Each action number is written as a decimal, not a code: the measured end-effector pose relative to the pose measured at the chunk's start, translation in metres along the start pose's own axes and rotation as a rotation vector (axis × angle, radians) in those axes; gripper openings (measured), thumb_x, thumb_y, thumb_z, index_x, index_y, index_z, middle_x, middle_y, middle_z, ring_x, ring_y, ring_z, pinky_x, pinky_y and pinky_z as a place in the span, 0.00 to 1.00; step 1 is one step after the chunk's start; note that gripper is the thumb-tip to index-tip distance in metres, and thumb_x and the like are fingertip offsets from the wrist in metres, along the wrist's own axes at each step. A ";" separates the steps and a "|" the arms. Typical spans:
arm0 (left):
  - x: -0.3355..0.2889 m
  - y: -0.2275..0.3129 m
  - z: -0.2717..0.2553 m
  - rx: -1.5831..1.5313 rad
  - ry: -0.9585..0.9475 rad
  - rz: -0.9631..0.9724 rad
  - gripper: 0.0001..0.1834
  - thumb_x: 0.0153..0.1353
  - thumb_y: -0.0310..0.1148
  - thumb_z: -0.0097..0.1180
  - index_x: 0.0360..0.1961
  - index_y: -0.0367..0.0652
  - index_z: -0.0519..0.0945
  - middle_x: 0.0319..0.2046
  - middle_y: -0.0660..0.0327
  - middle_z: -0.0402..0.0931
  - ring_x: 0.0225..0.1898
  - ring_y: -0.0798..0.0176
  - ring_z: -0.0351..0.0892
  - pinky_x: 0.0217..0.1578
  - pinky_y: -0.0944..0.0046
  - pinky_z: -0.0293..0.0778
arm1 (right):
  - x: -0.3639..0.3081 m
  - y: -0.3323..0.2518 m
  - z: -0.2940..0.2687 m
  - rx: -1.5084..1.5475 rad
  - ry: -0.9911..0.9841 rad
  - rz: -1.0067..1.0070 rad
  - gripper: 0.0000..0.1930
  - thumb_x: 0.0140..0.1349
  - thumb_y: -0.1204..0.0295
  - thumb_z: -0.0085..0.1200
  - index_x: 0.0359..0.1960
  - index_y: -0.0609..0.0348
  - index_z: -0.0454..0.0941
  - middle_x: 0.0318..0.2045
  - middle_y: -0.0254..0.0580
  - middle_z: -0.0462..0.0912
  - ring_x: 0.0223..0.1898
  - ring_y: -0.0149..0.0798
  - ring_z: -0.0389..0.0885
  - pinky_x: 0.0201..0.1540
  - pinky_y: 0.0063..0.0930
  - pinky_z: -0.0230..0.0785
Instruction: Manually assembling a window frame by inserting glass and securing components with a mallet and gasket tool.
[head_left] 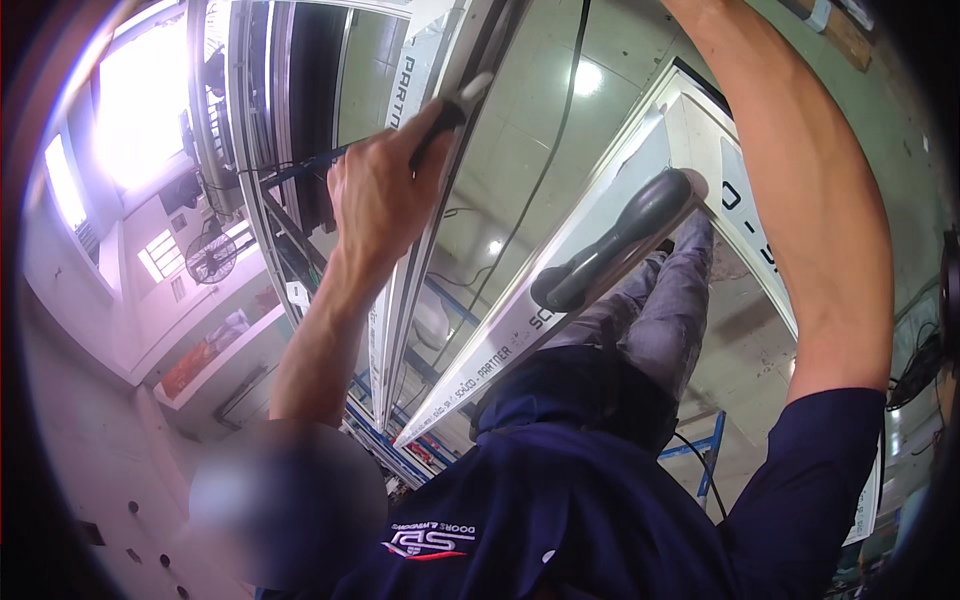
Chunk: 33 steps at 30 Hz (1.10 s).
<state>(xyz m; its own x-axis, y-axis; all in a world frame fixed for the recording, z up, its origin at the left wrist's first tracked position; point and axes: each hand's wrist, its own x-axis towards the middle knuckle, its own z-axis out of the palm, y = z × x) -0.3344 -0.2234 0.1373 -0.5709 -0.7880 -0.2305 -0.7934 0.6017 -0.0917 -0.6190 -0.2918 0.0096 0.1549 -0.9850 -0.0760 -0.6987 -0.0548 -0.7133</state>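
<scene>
My left hand (385, 185) is closed around a dark, slim object with a pale rounded tip (474, 88). The fingers hide much of the object, and its exact kind is unclear. The hand is raised beside a long upright frame profile (425, 60) covered in printed protective film. To its right, a white window or door sash (478, 368) stands open at an angle, with a grey lever handle (620, 240) on it. My right forearm (810, 190) reaches up past the sash's corner. The right hand lies beyond the top edge, so its fingers are hidden.
A dark cable (555, 150) hangs in front of the pale tiled floor (530, 110). Blue metal stands (705, 450) are low on the right. A fan (211, 257) and bright windows (140, 100) are far to the left. More metal profiles (250, 130) stand behind my left hand.
</scene>
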 end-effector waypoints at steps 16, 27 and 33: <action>0.038 0.017 -0.017 -0.054 -0.015 -0.029 0.15 0.69 0.44 0.61 0.52 0.55 0.89 0.26 0.48 0.84 0.32 0.40 0.87 0.35 0.48 0.82 | -0.007 -0.004 0.004 -0.011 0.122 -0.036 0.12 0.66 0.68 0.59 0.43 0.65 0.87 0.42 0.62 0.89 0.47 0.58 0.88 0.48 0.49 0.79; -0.064 -0.023 -0.002 0.003 -0.221 -0.229 0.19 0.69 0.44 0.61 0.59 0.56 0.86 0.30 0.46 0.86 0.34 0.40 0.88 0.40 0.45 0.81 | -0.007 -0.002 -0.002 -0.061 0.063 -0.035 0.11 0.65 0.70 0.59 0.42 0.66 0.87 0.40 0.61 0.88 0.44 0.58 0.88 0.45 0.49 0.78; 0.006 0.002 0.003 -0.049 -0.004 -0.089 0.18 0.69 0.45 0.60 0.57 0.56 0.87 0.28 0.47 0.86 0.34 0.40 0.88 0.39 0.46 0.81 | -0.005 0.024 -0.007 0.341 0.007 -0.235 0.12 0.62 0.71 0.59 0.42 0.66 0.87 0.37 0.61 0.88 0.41 0.56 0.89 0.43 0.49 0.78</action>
<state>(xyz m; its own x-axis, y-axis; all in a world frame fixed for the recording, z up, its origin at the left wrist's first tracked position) -0.3388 -0.2265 0.1331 -0.4970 -0.8375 -0.2270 -0.8504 0.5221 -0.0647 -0.6420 -0.2890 -0.0024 0.2767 -0.9534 0.1203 -0.3734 -0.2220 -0.9007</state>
